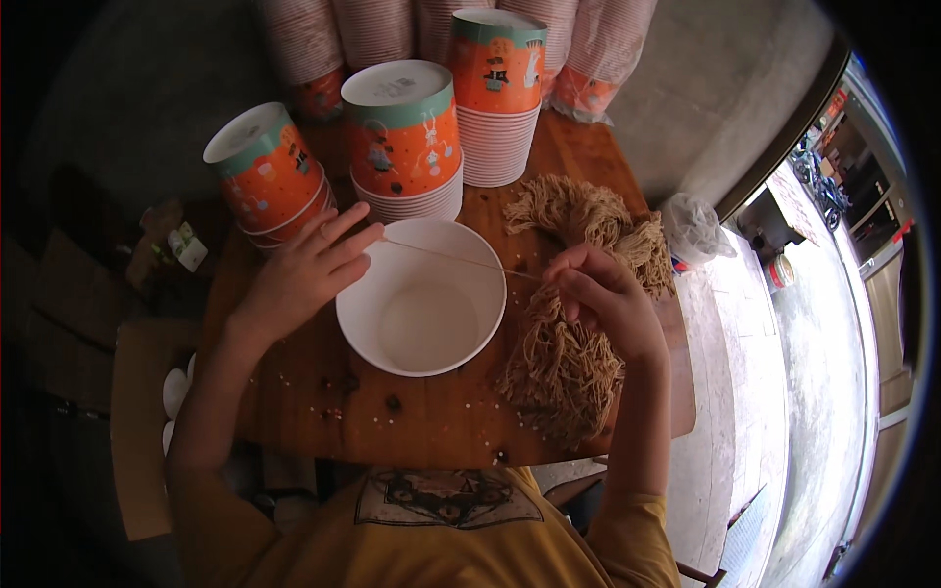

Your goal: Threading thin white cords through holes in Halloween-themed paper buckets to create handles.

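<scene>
A white-lined paper bucket [421, 304] stands mouth-up on the wooden table in front of me. My left hand [319, 260] grips its far left rim, fingers partly bent; the thumb's contact is hard to make out. From that rim, by my left fingertips, a thin tan string [451, 259] runs taut across the bucket's mouth to my right. My right hand [598, 289] pinches the string's other end between thumb and forefinger, just beyond the right rim. Below and behind that hand lies a loose heap of tan strings [564, 367].
Upside-down stacks of orange and green paper buckets [402, 147] stand behind the open one. Plastic-wrapped stacks [377, 34] line the wall. A clear plastic bag [696, 230] sits at right. Small pale bits dot the wooden table [323, 416]; a cardboard box [137, 412] stands at left.
</scene>
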### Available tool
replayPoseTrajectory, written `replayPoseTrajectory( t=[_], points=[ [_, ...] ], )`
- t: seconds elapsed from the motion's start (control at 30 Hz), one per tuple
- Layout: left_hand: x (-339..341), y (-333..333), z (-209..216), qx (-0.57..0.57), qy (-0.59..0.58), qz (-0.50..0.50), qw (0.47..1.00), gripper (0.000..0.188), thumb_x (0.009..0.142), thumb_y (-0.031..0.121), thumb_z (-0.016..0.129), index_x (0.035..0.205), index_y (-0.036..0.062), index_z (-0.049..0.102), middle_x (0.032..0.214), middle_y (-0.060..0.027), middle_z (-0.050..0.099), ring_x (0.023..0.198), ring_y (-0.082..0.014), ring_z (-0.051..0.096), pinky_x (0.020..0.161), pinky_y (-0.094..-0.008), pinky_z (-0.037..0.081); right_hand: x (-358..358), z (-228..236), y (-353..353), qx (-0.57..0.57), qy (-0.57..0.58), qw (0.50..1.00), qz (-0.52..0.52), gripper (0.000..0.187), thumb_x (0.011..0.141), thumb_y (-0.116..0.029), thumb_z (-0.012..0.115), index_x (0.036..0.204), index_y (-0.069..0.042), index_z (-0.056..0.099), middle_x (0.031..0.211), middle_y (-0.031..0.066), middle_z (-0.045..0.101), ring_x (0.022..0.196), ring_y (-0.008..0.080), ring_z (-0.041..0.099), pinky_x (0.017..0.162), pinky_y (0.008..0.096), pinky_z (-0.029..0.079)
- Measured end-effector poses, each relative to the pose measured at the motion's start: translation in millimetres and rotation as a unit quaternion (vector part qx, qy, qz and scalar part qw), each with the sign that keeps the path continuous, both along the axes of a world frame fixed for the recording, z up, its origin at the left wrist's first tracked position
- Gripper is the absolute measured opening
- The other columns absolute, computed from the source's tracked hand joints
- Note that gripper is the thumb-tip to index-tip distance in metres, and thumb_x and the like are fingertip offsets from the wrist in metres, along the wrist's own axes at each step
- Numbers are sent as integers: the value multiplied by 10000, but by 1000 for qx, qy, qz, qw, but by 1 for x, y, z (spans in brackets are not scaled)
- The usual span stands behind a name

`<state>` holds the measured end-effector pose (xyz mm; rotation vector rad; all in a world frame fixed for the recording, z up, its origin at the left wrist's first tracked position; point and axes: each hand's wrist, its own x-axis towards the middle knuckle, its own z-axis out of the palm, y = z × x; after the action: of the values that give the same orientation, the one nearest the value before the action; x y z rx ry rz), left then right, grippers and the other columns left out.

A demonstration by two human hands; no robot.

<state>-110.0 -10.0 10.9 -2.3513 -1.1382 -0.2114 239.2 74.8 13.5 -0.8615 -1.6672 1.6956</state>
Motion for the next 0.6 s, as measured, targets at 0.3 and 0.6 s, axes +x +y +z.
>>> replayPoseTrajectory(
  t=[0.3, 0.6],
  points=[
    [128, -31, 6, -456, -713, -186, 499, 328, 953, 13, 559, 1221, 27, 372, 1099, -103, 576, 1016, -184, 611, 853, -325, 527, -43, 26, -46, -120, 135, 977, 110, 170, 999, -201, 544, 1065, -69, 630, 773, -23, 632, 579, 20, 533, 510, 157, 423],
    [130, -34, 19, -601, -649, 36, 466, 174, 1013, 173, 491, 1094, 43, 575, 850, -19, 636, 675, -45, 549, 564, -182, 413, -39, 0, -26, -164, 272, 948, 19, 186, 1001, -179, 537, 1093, -39, 616, 820, -8, 621, 656, 39, 556, 599, 180, 474]
  ],
)
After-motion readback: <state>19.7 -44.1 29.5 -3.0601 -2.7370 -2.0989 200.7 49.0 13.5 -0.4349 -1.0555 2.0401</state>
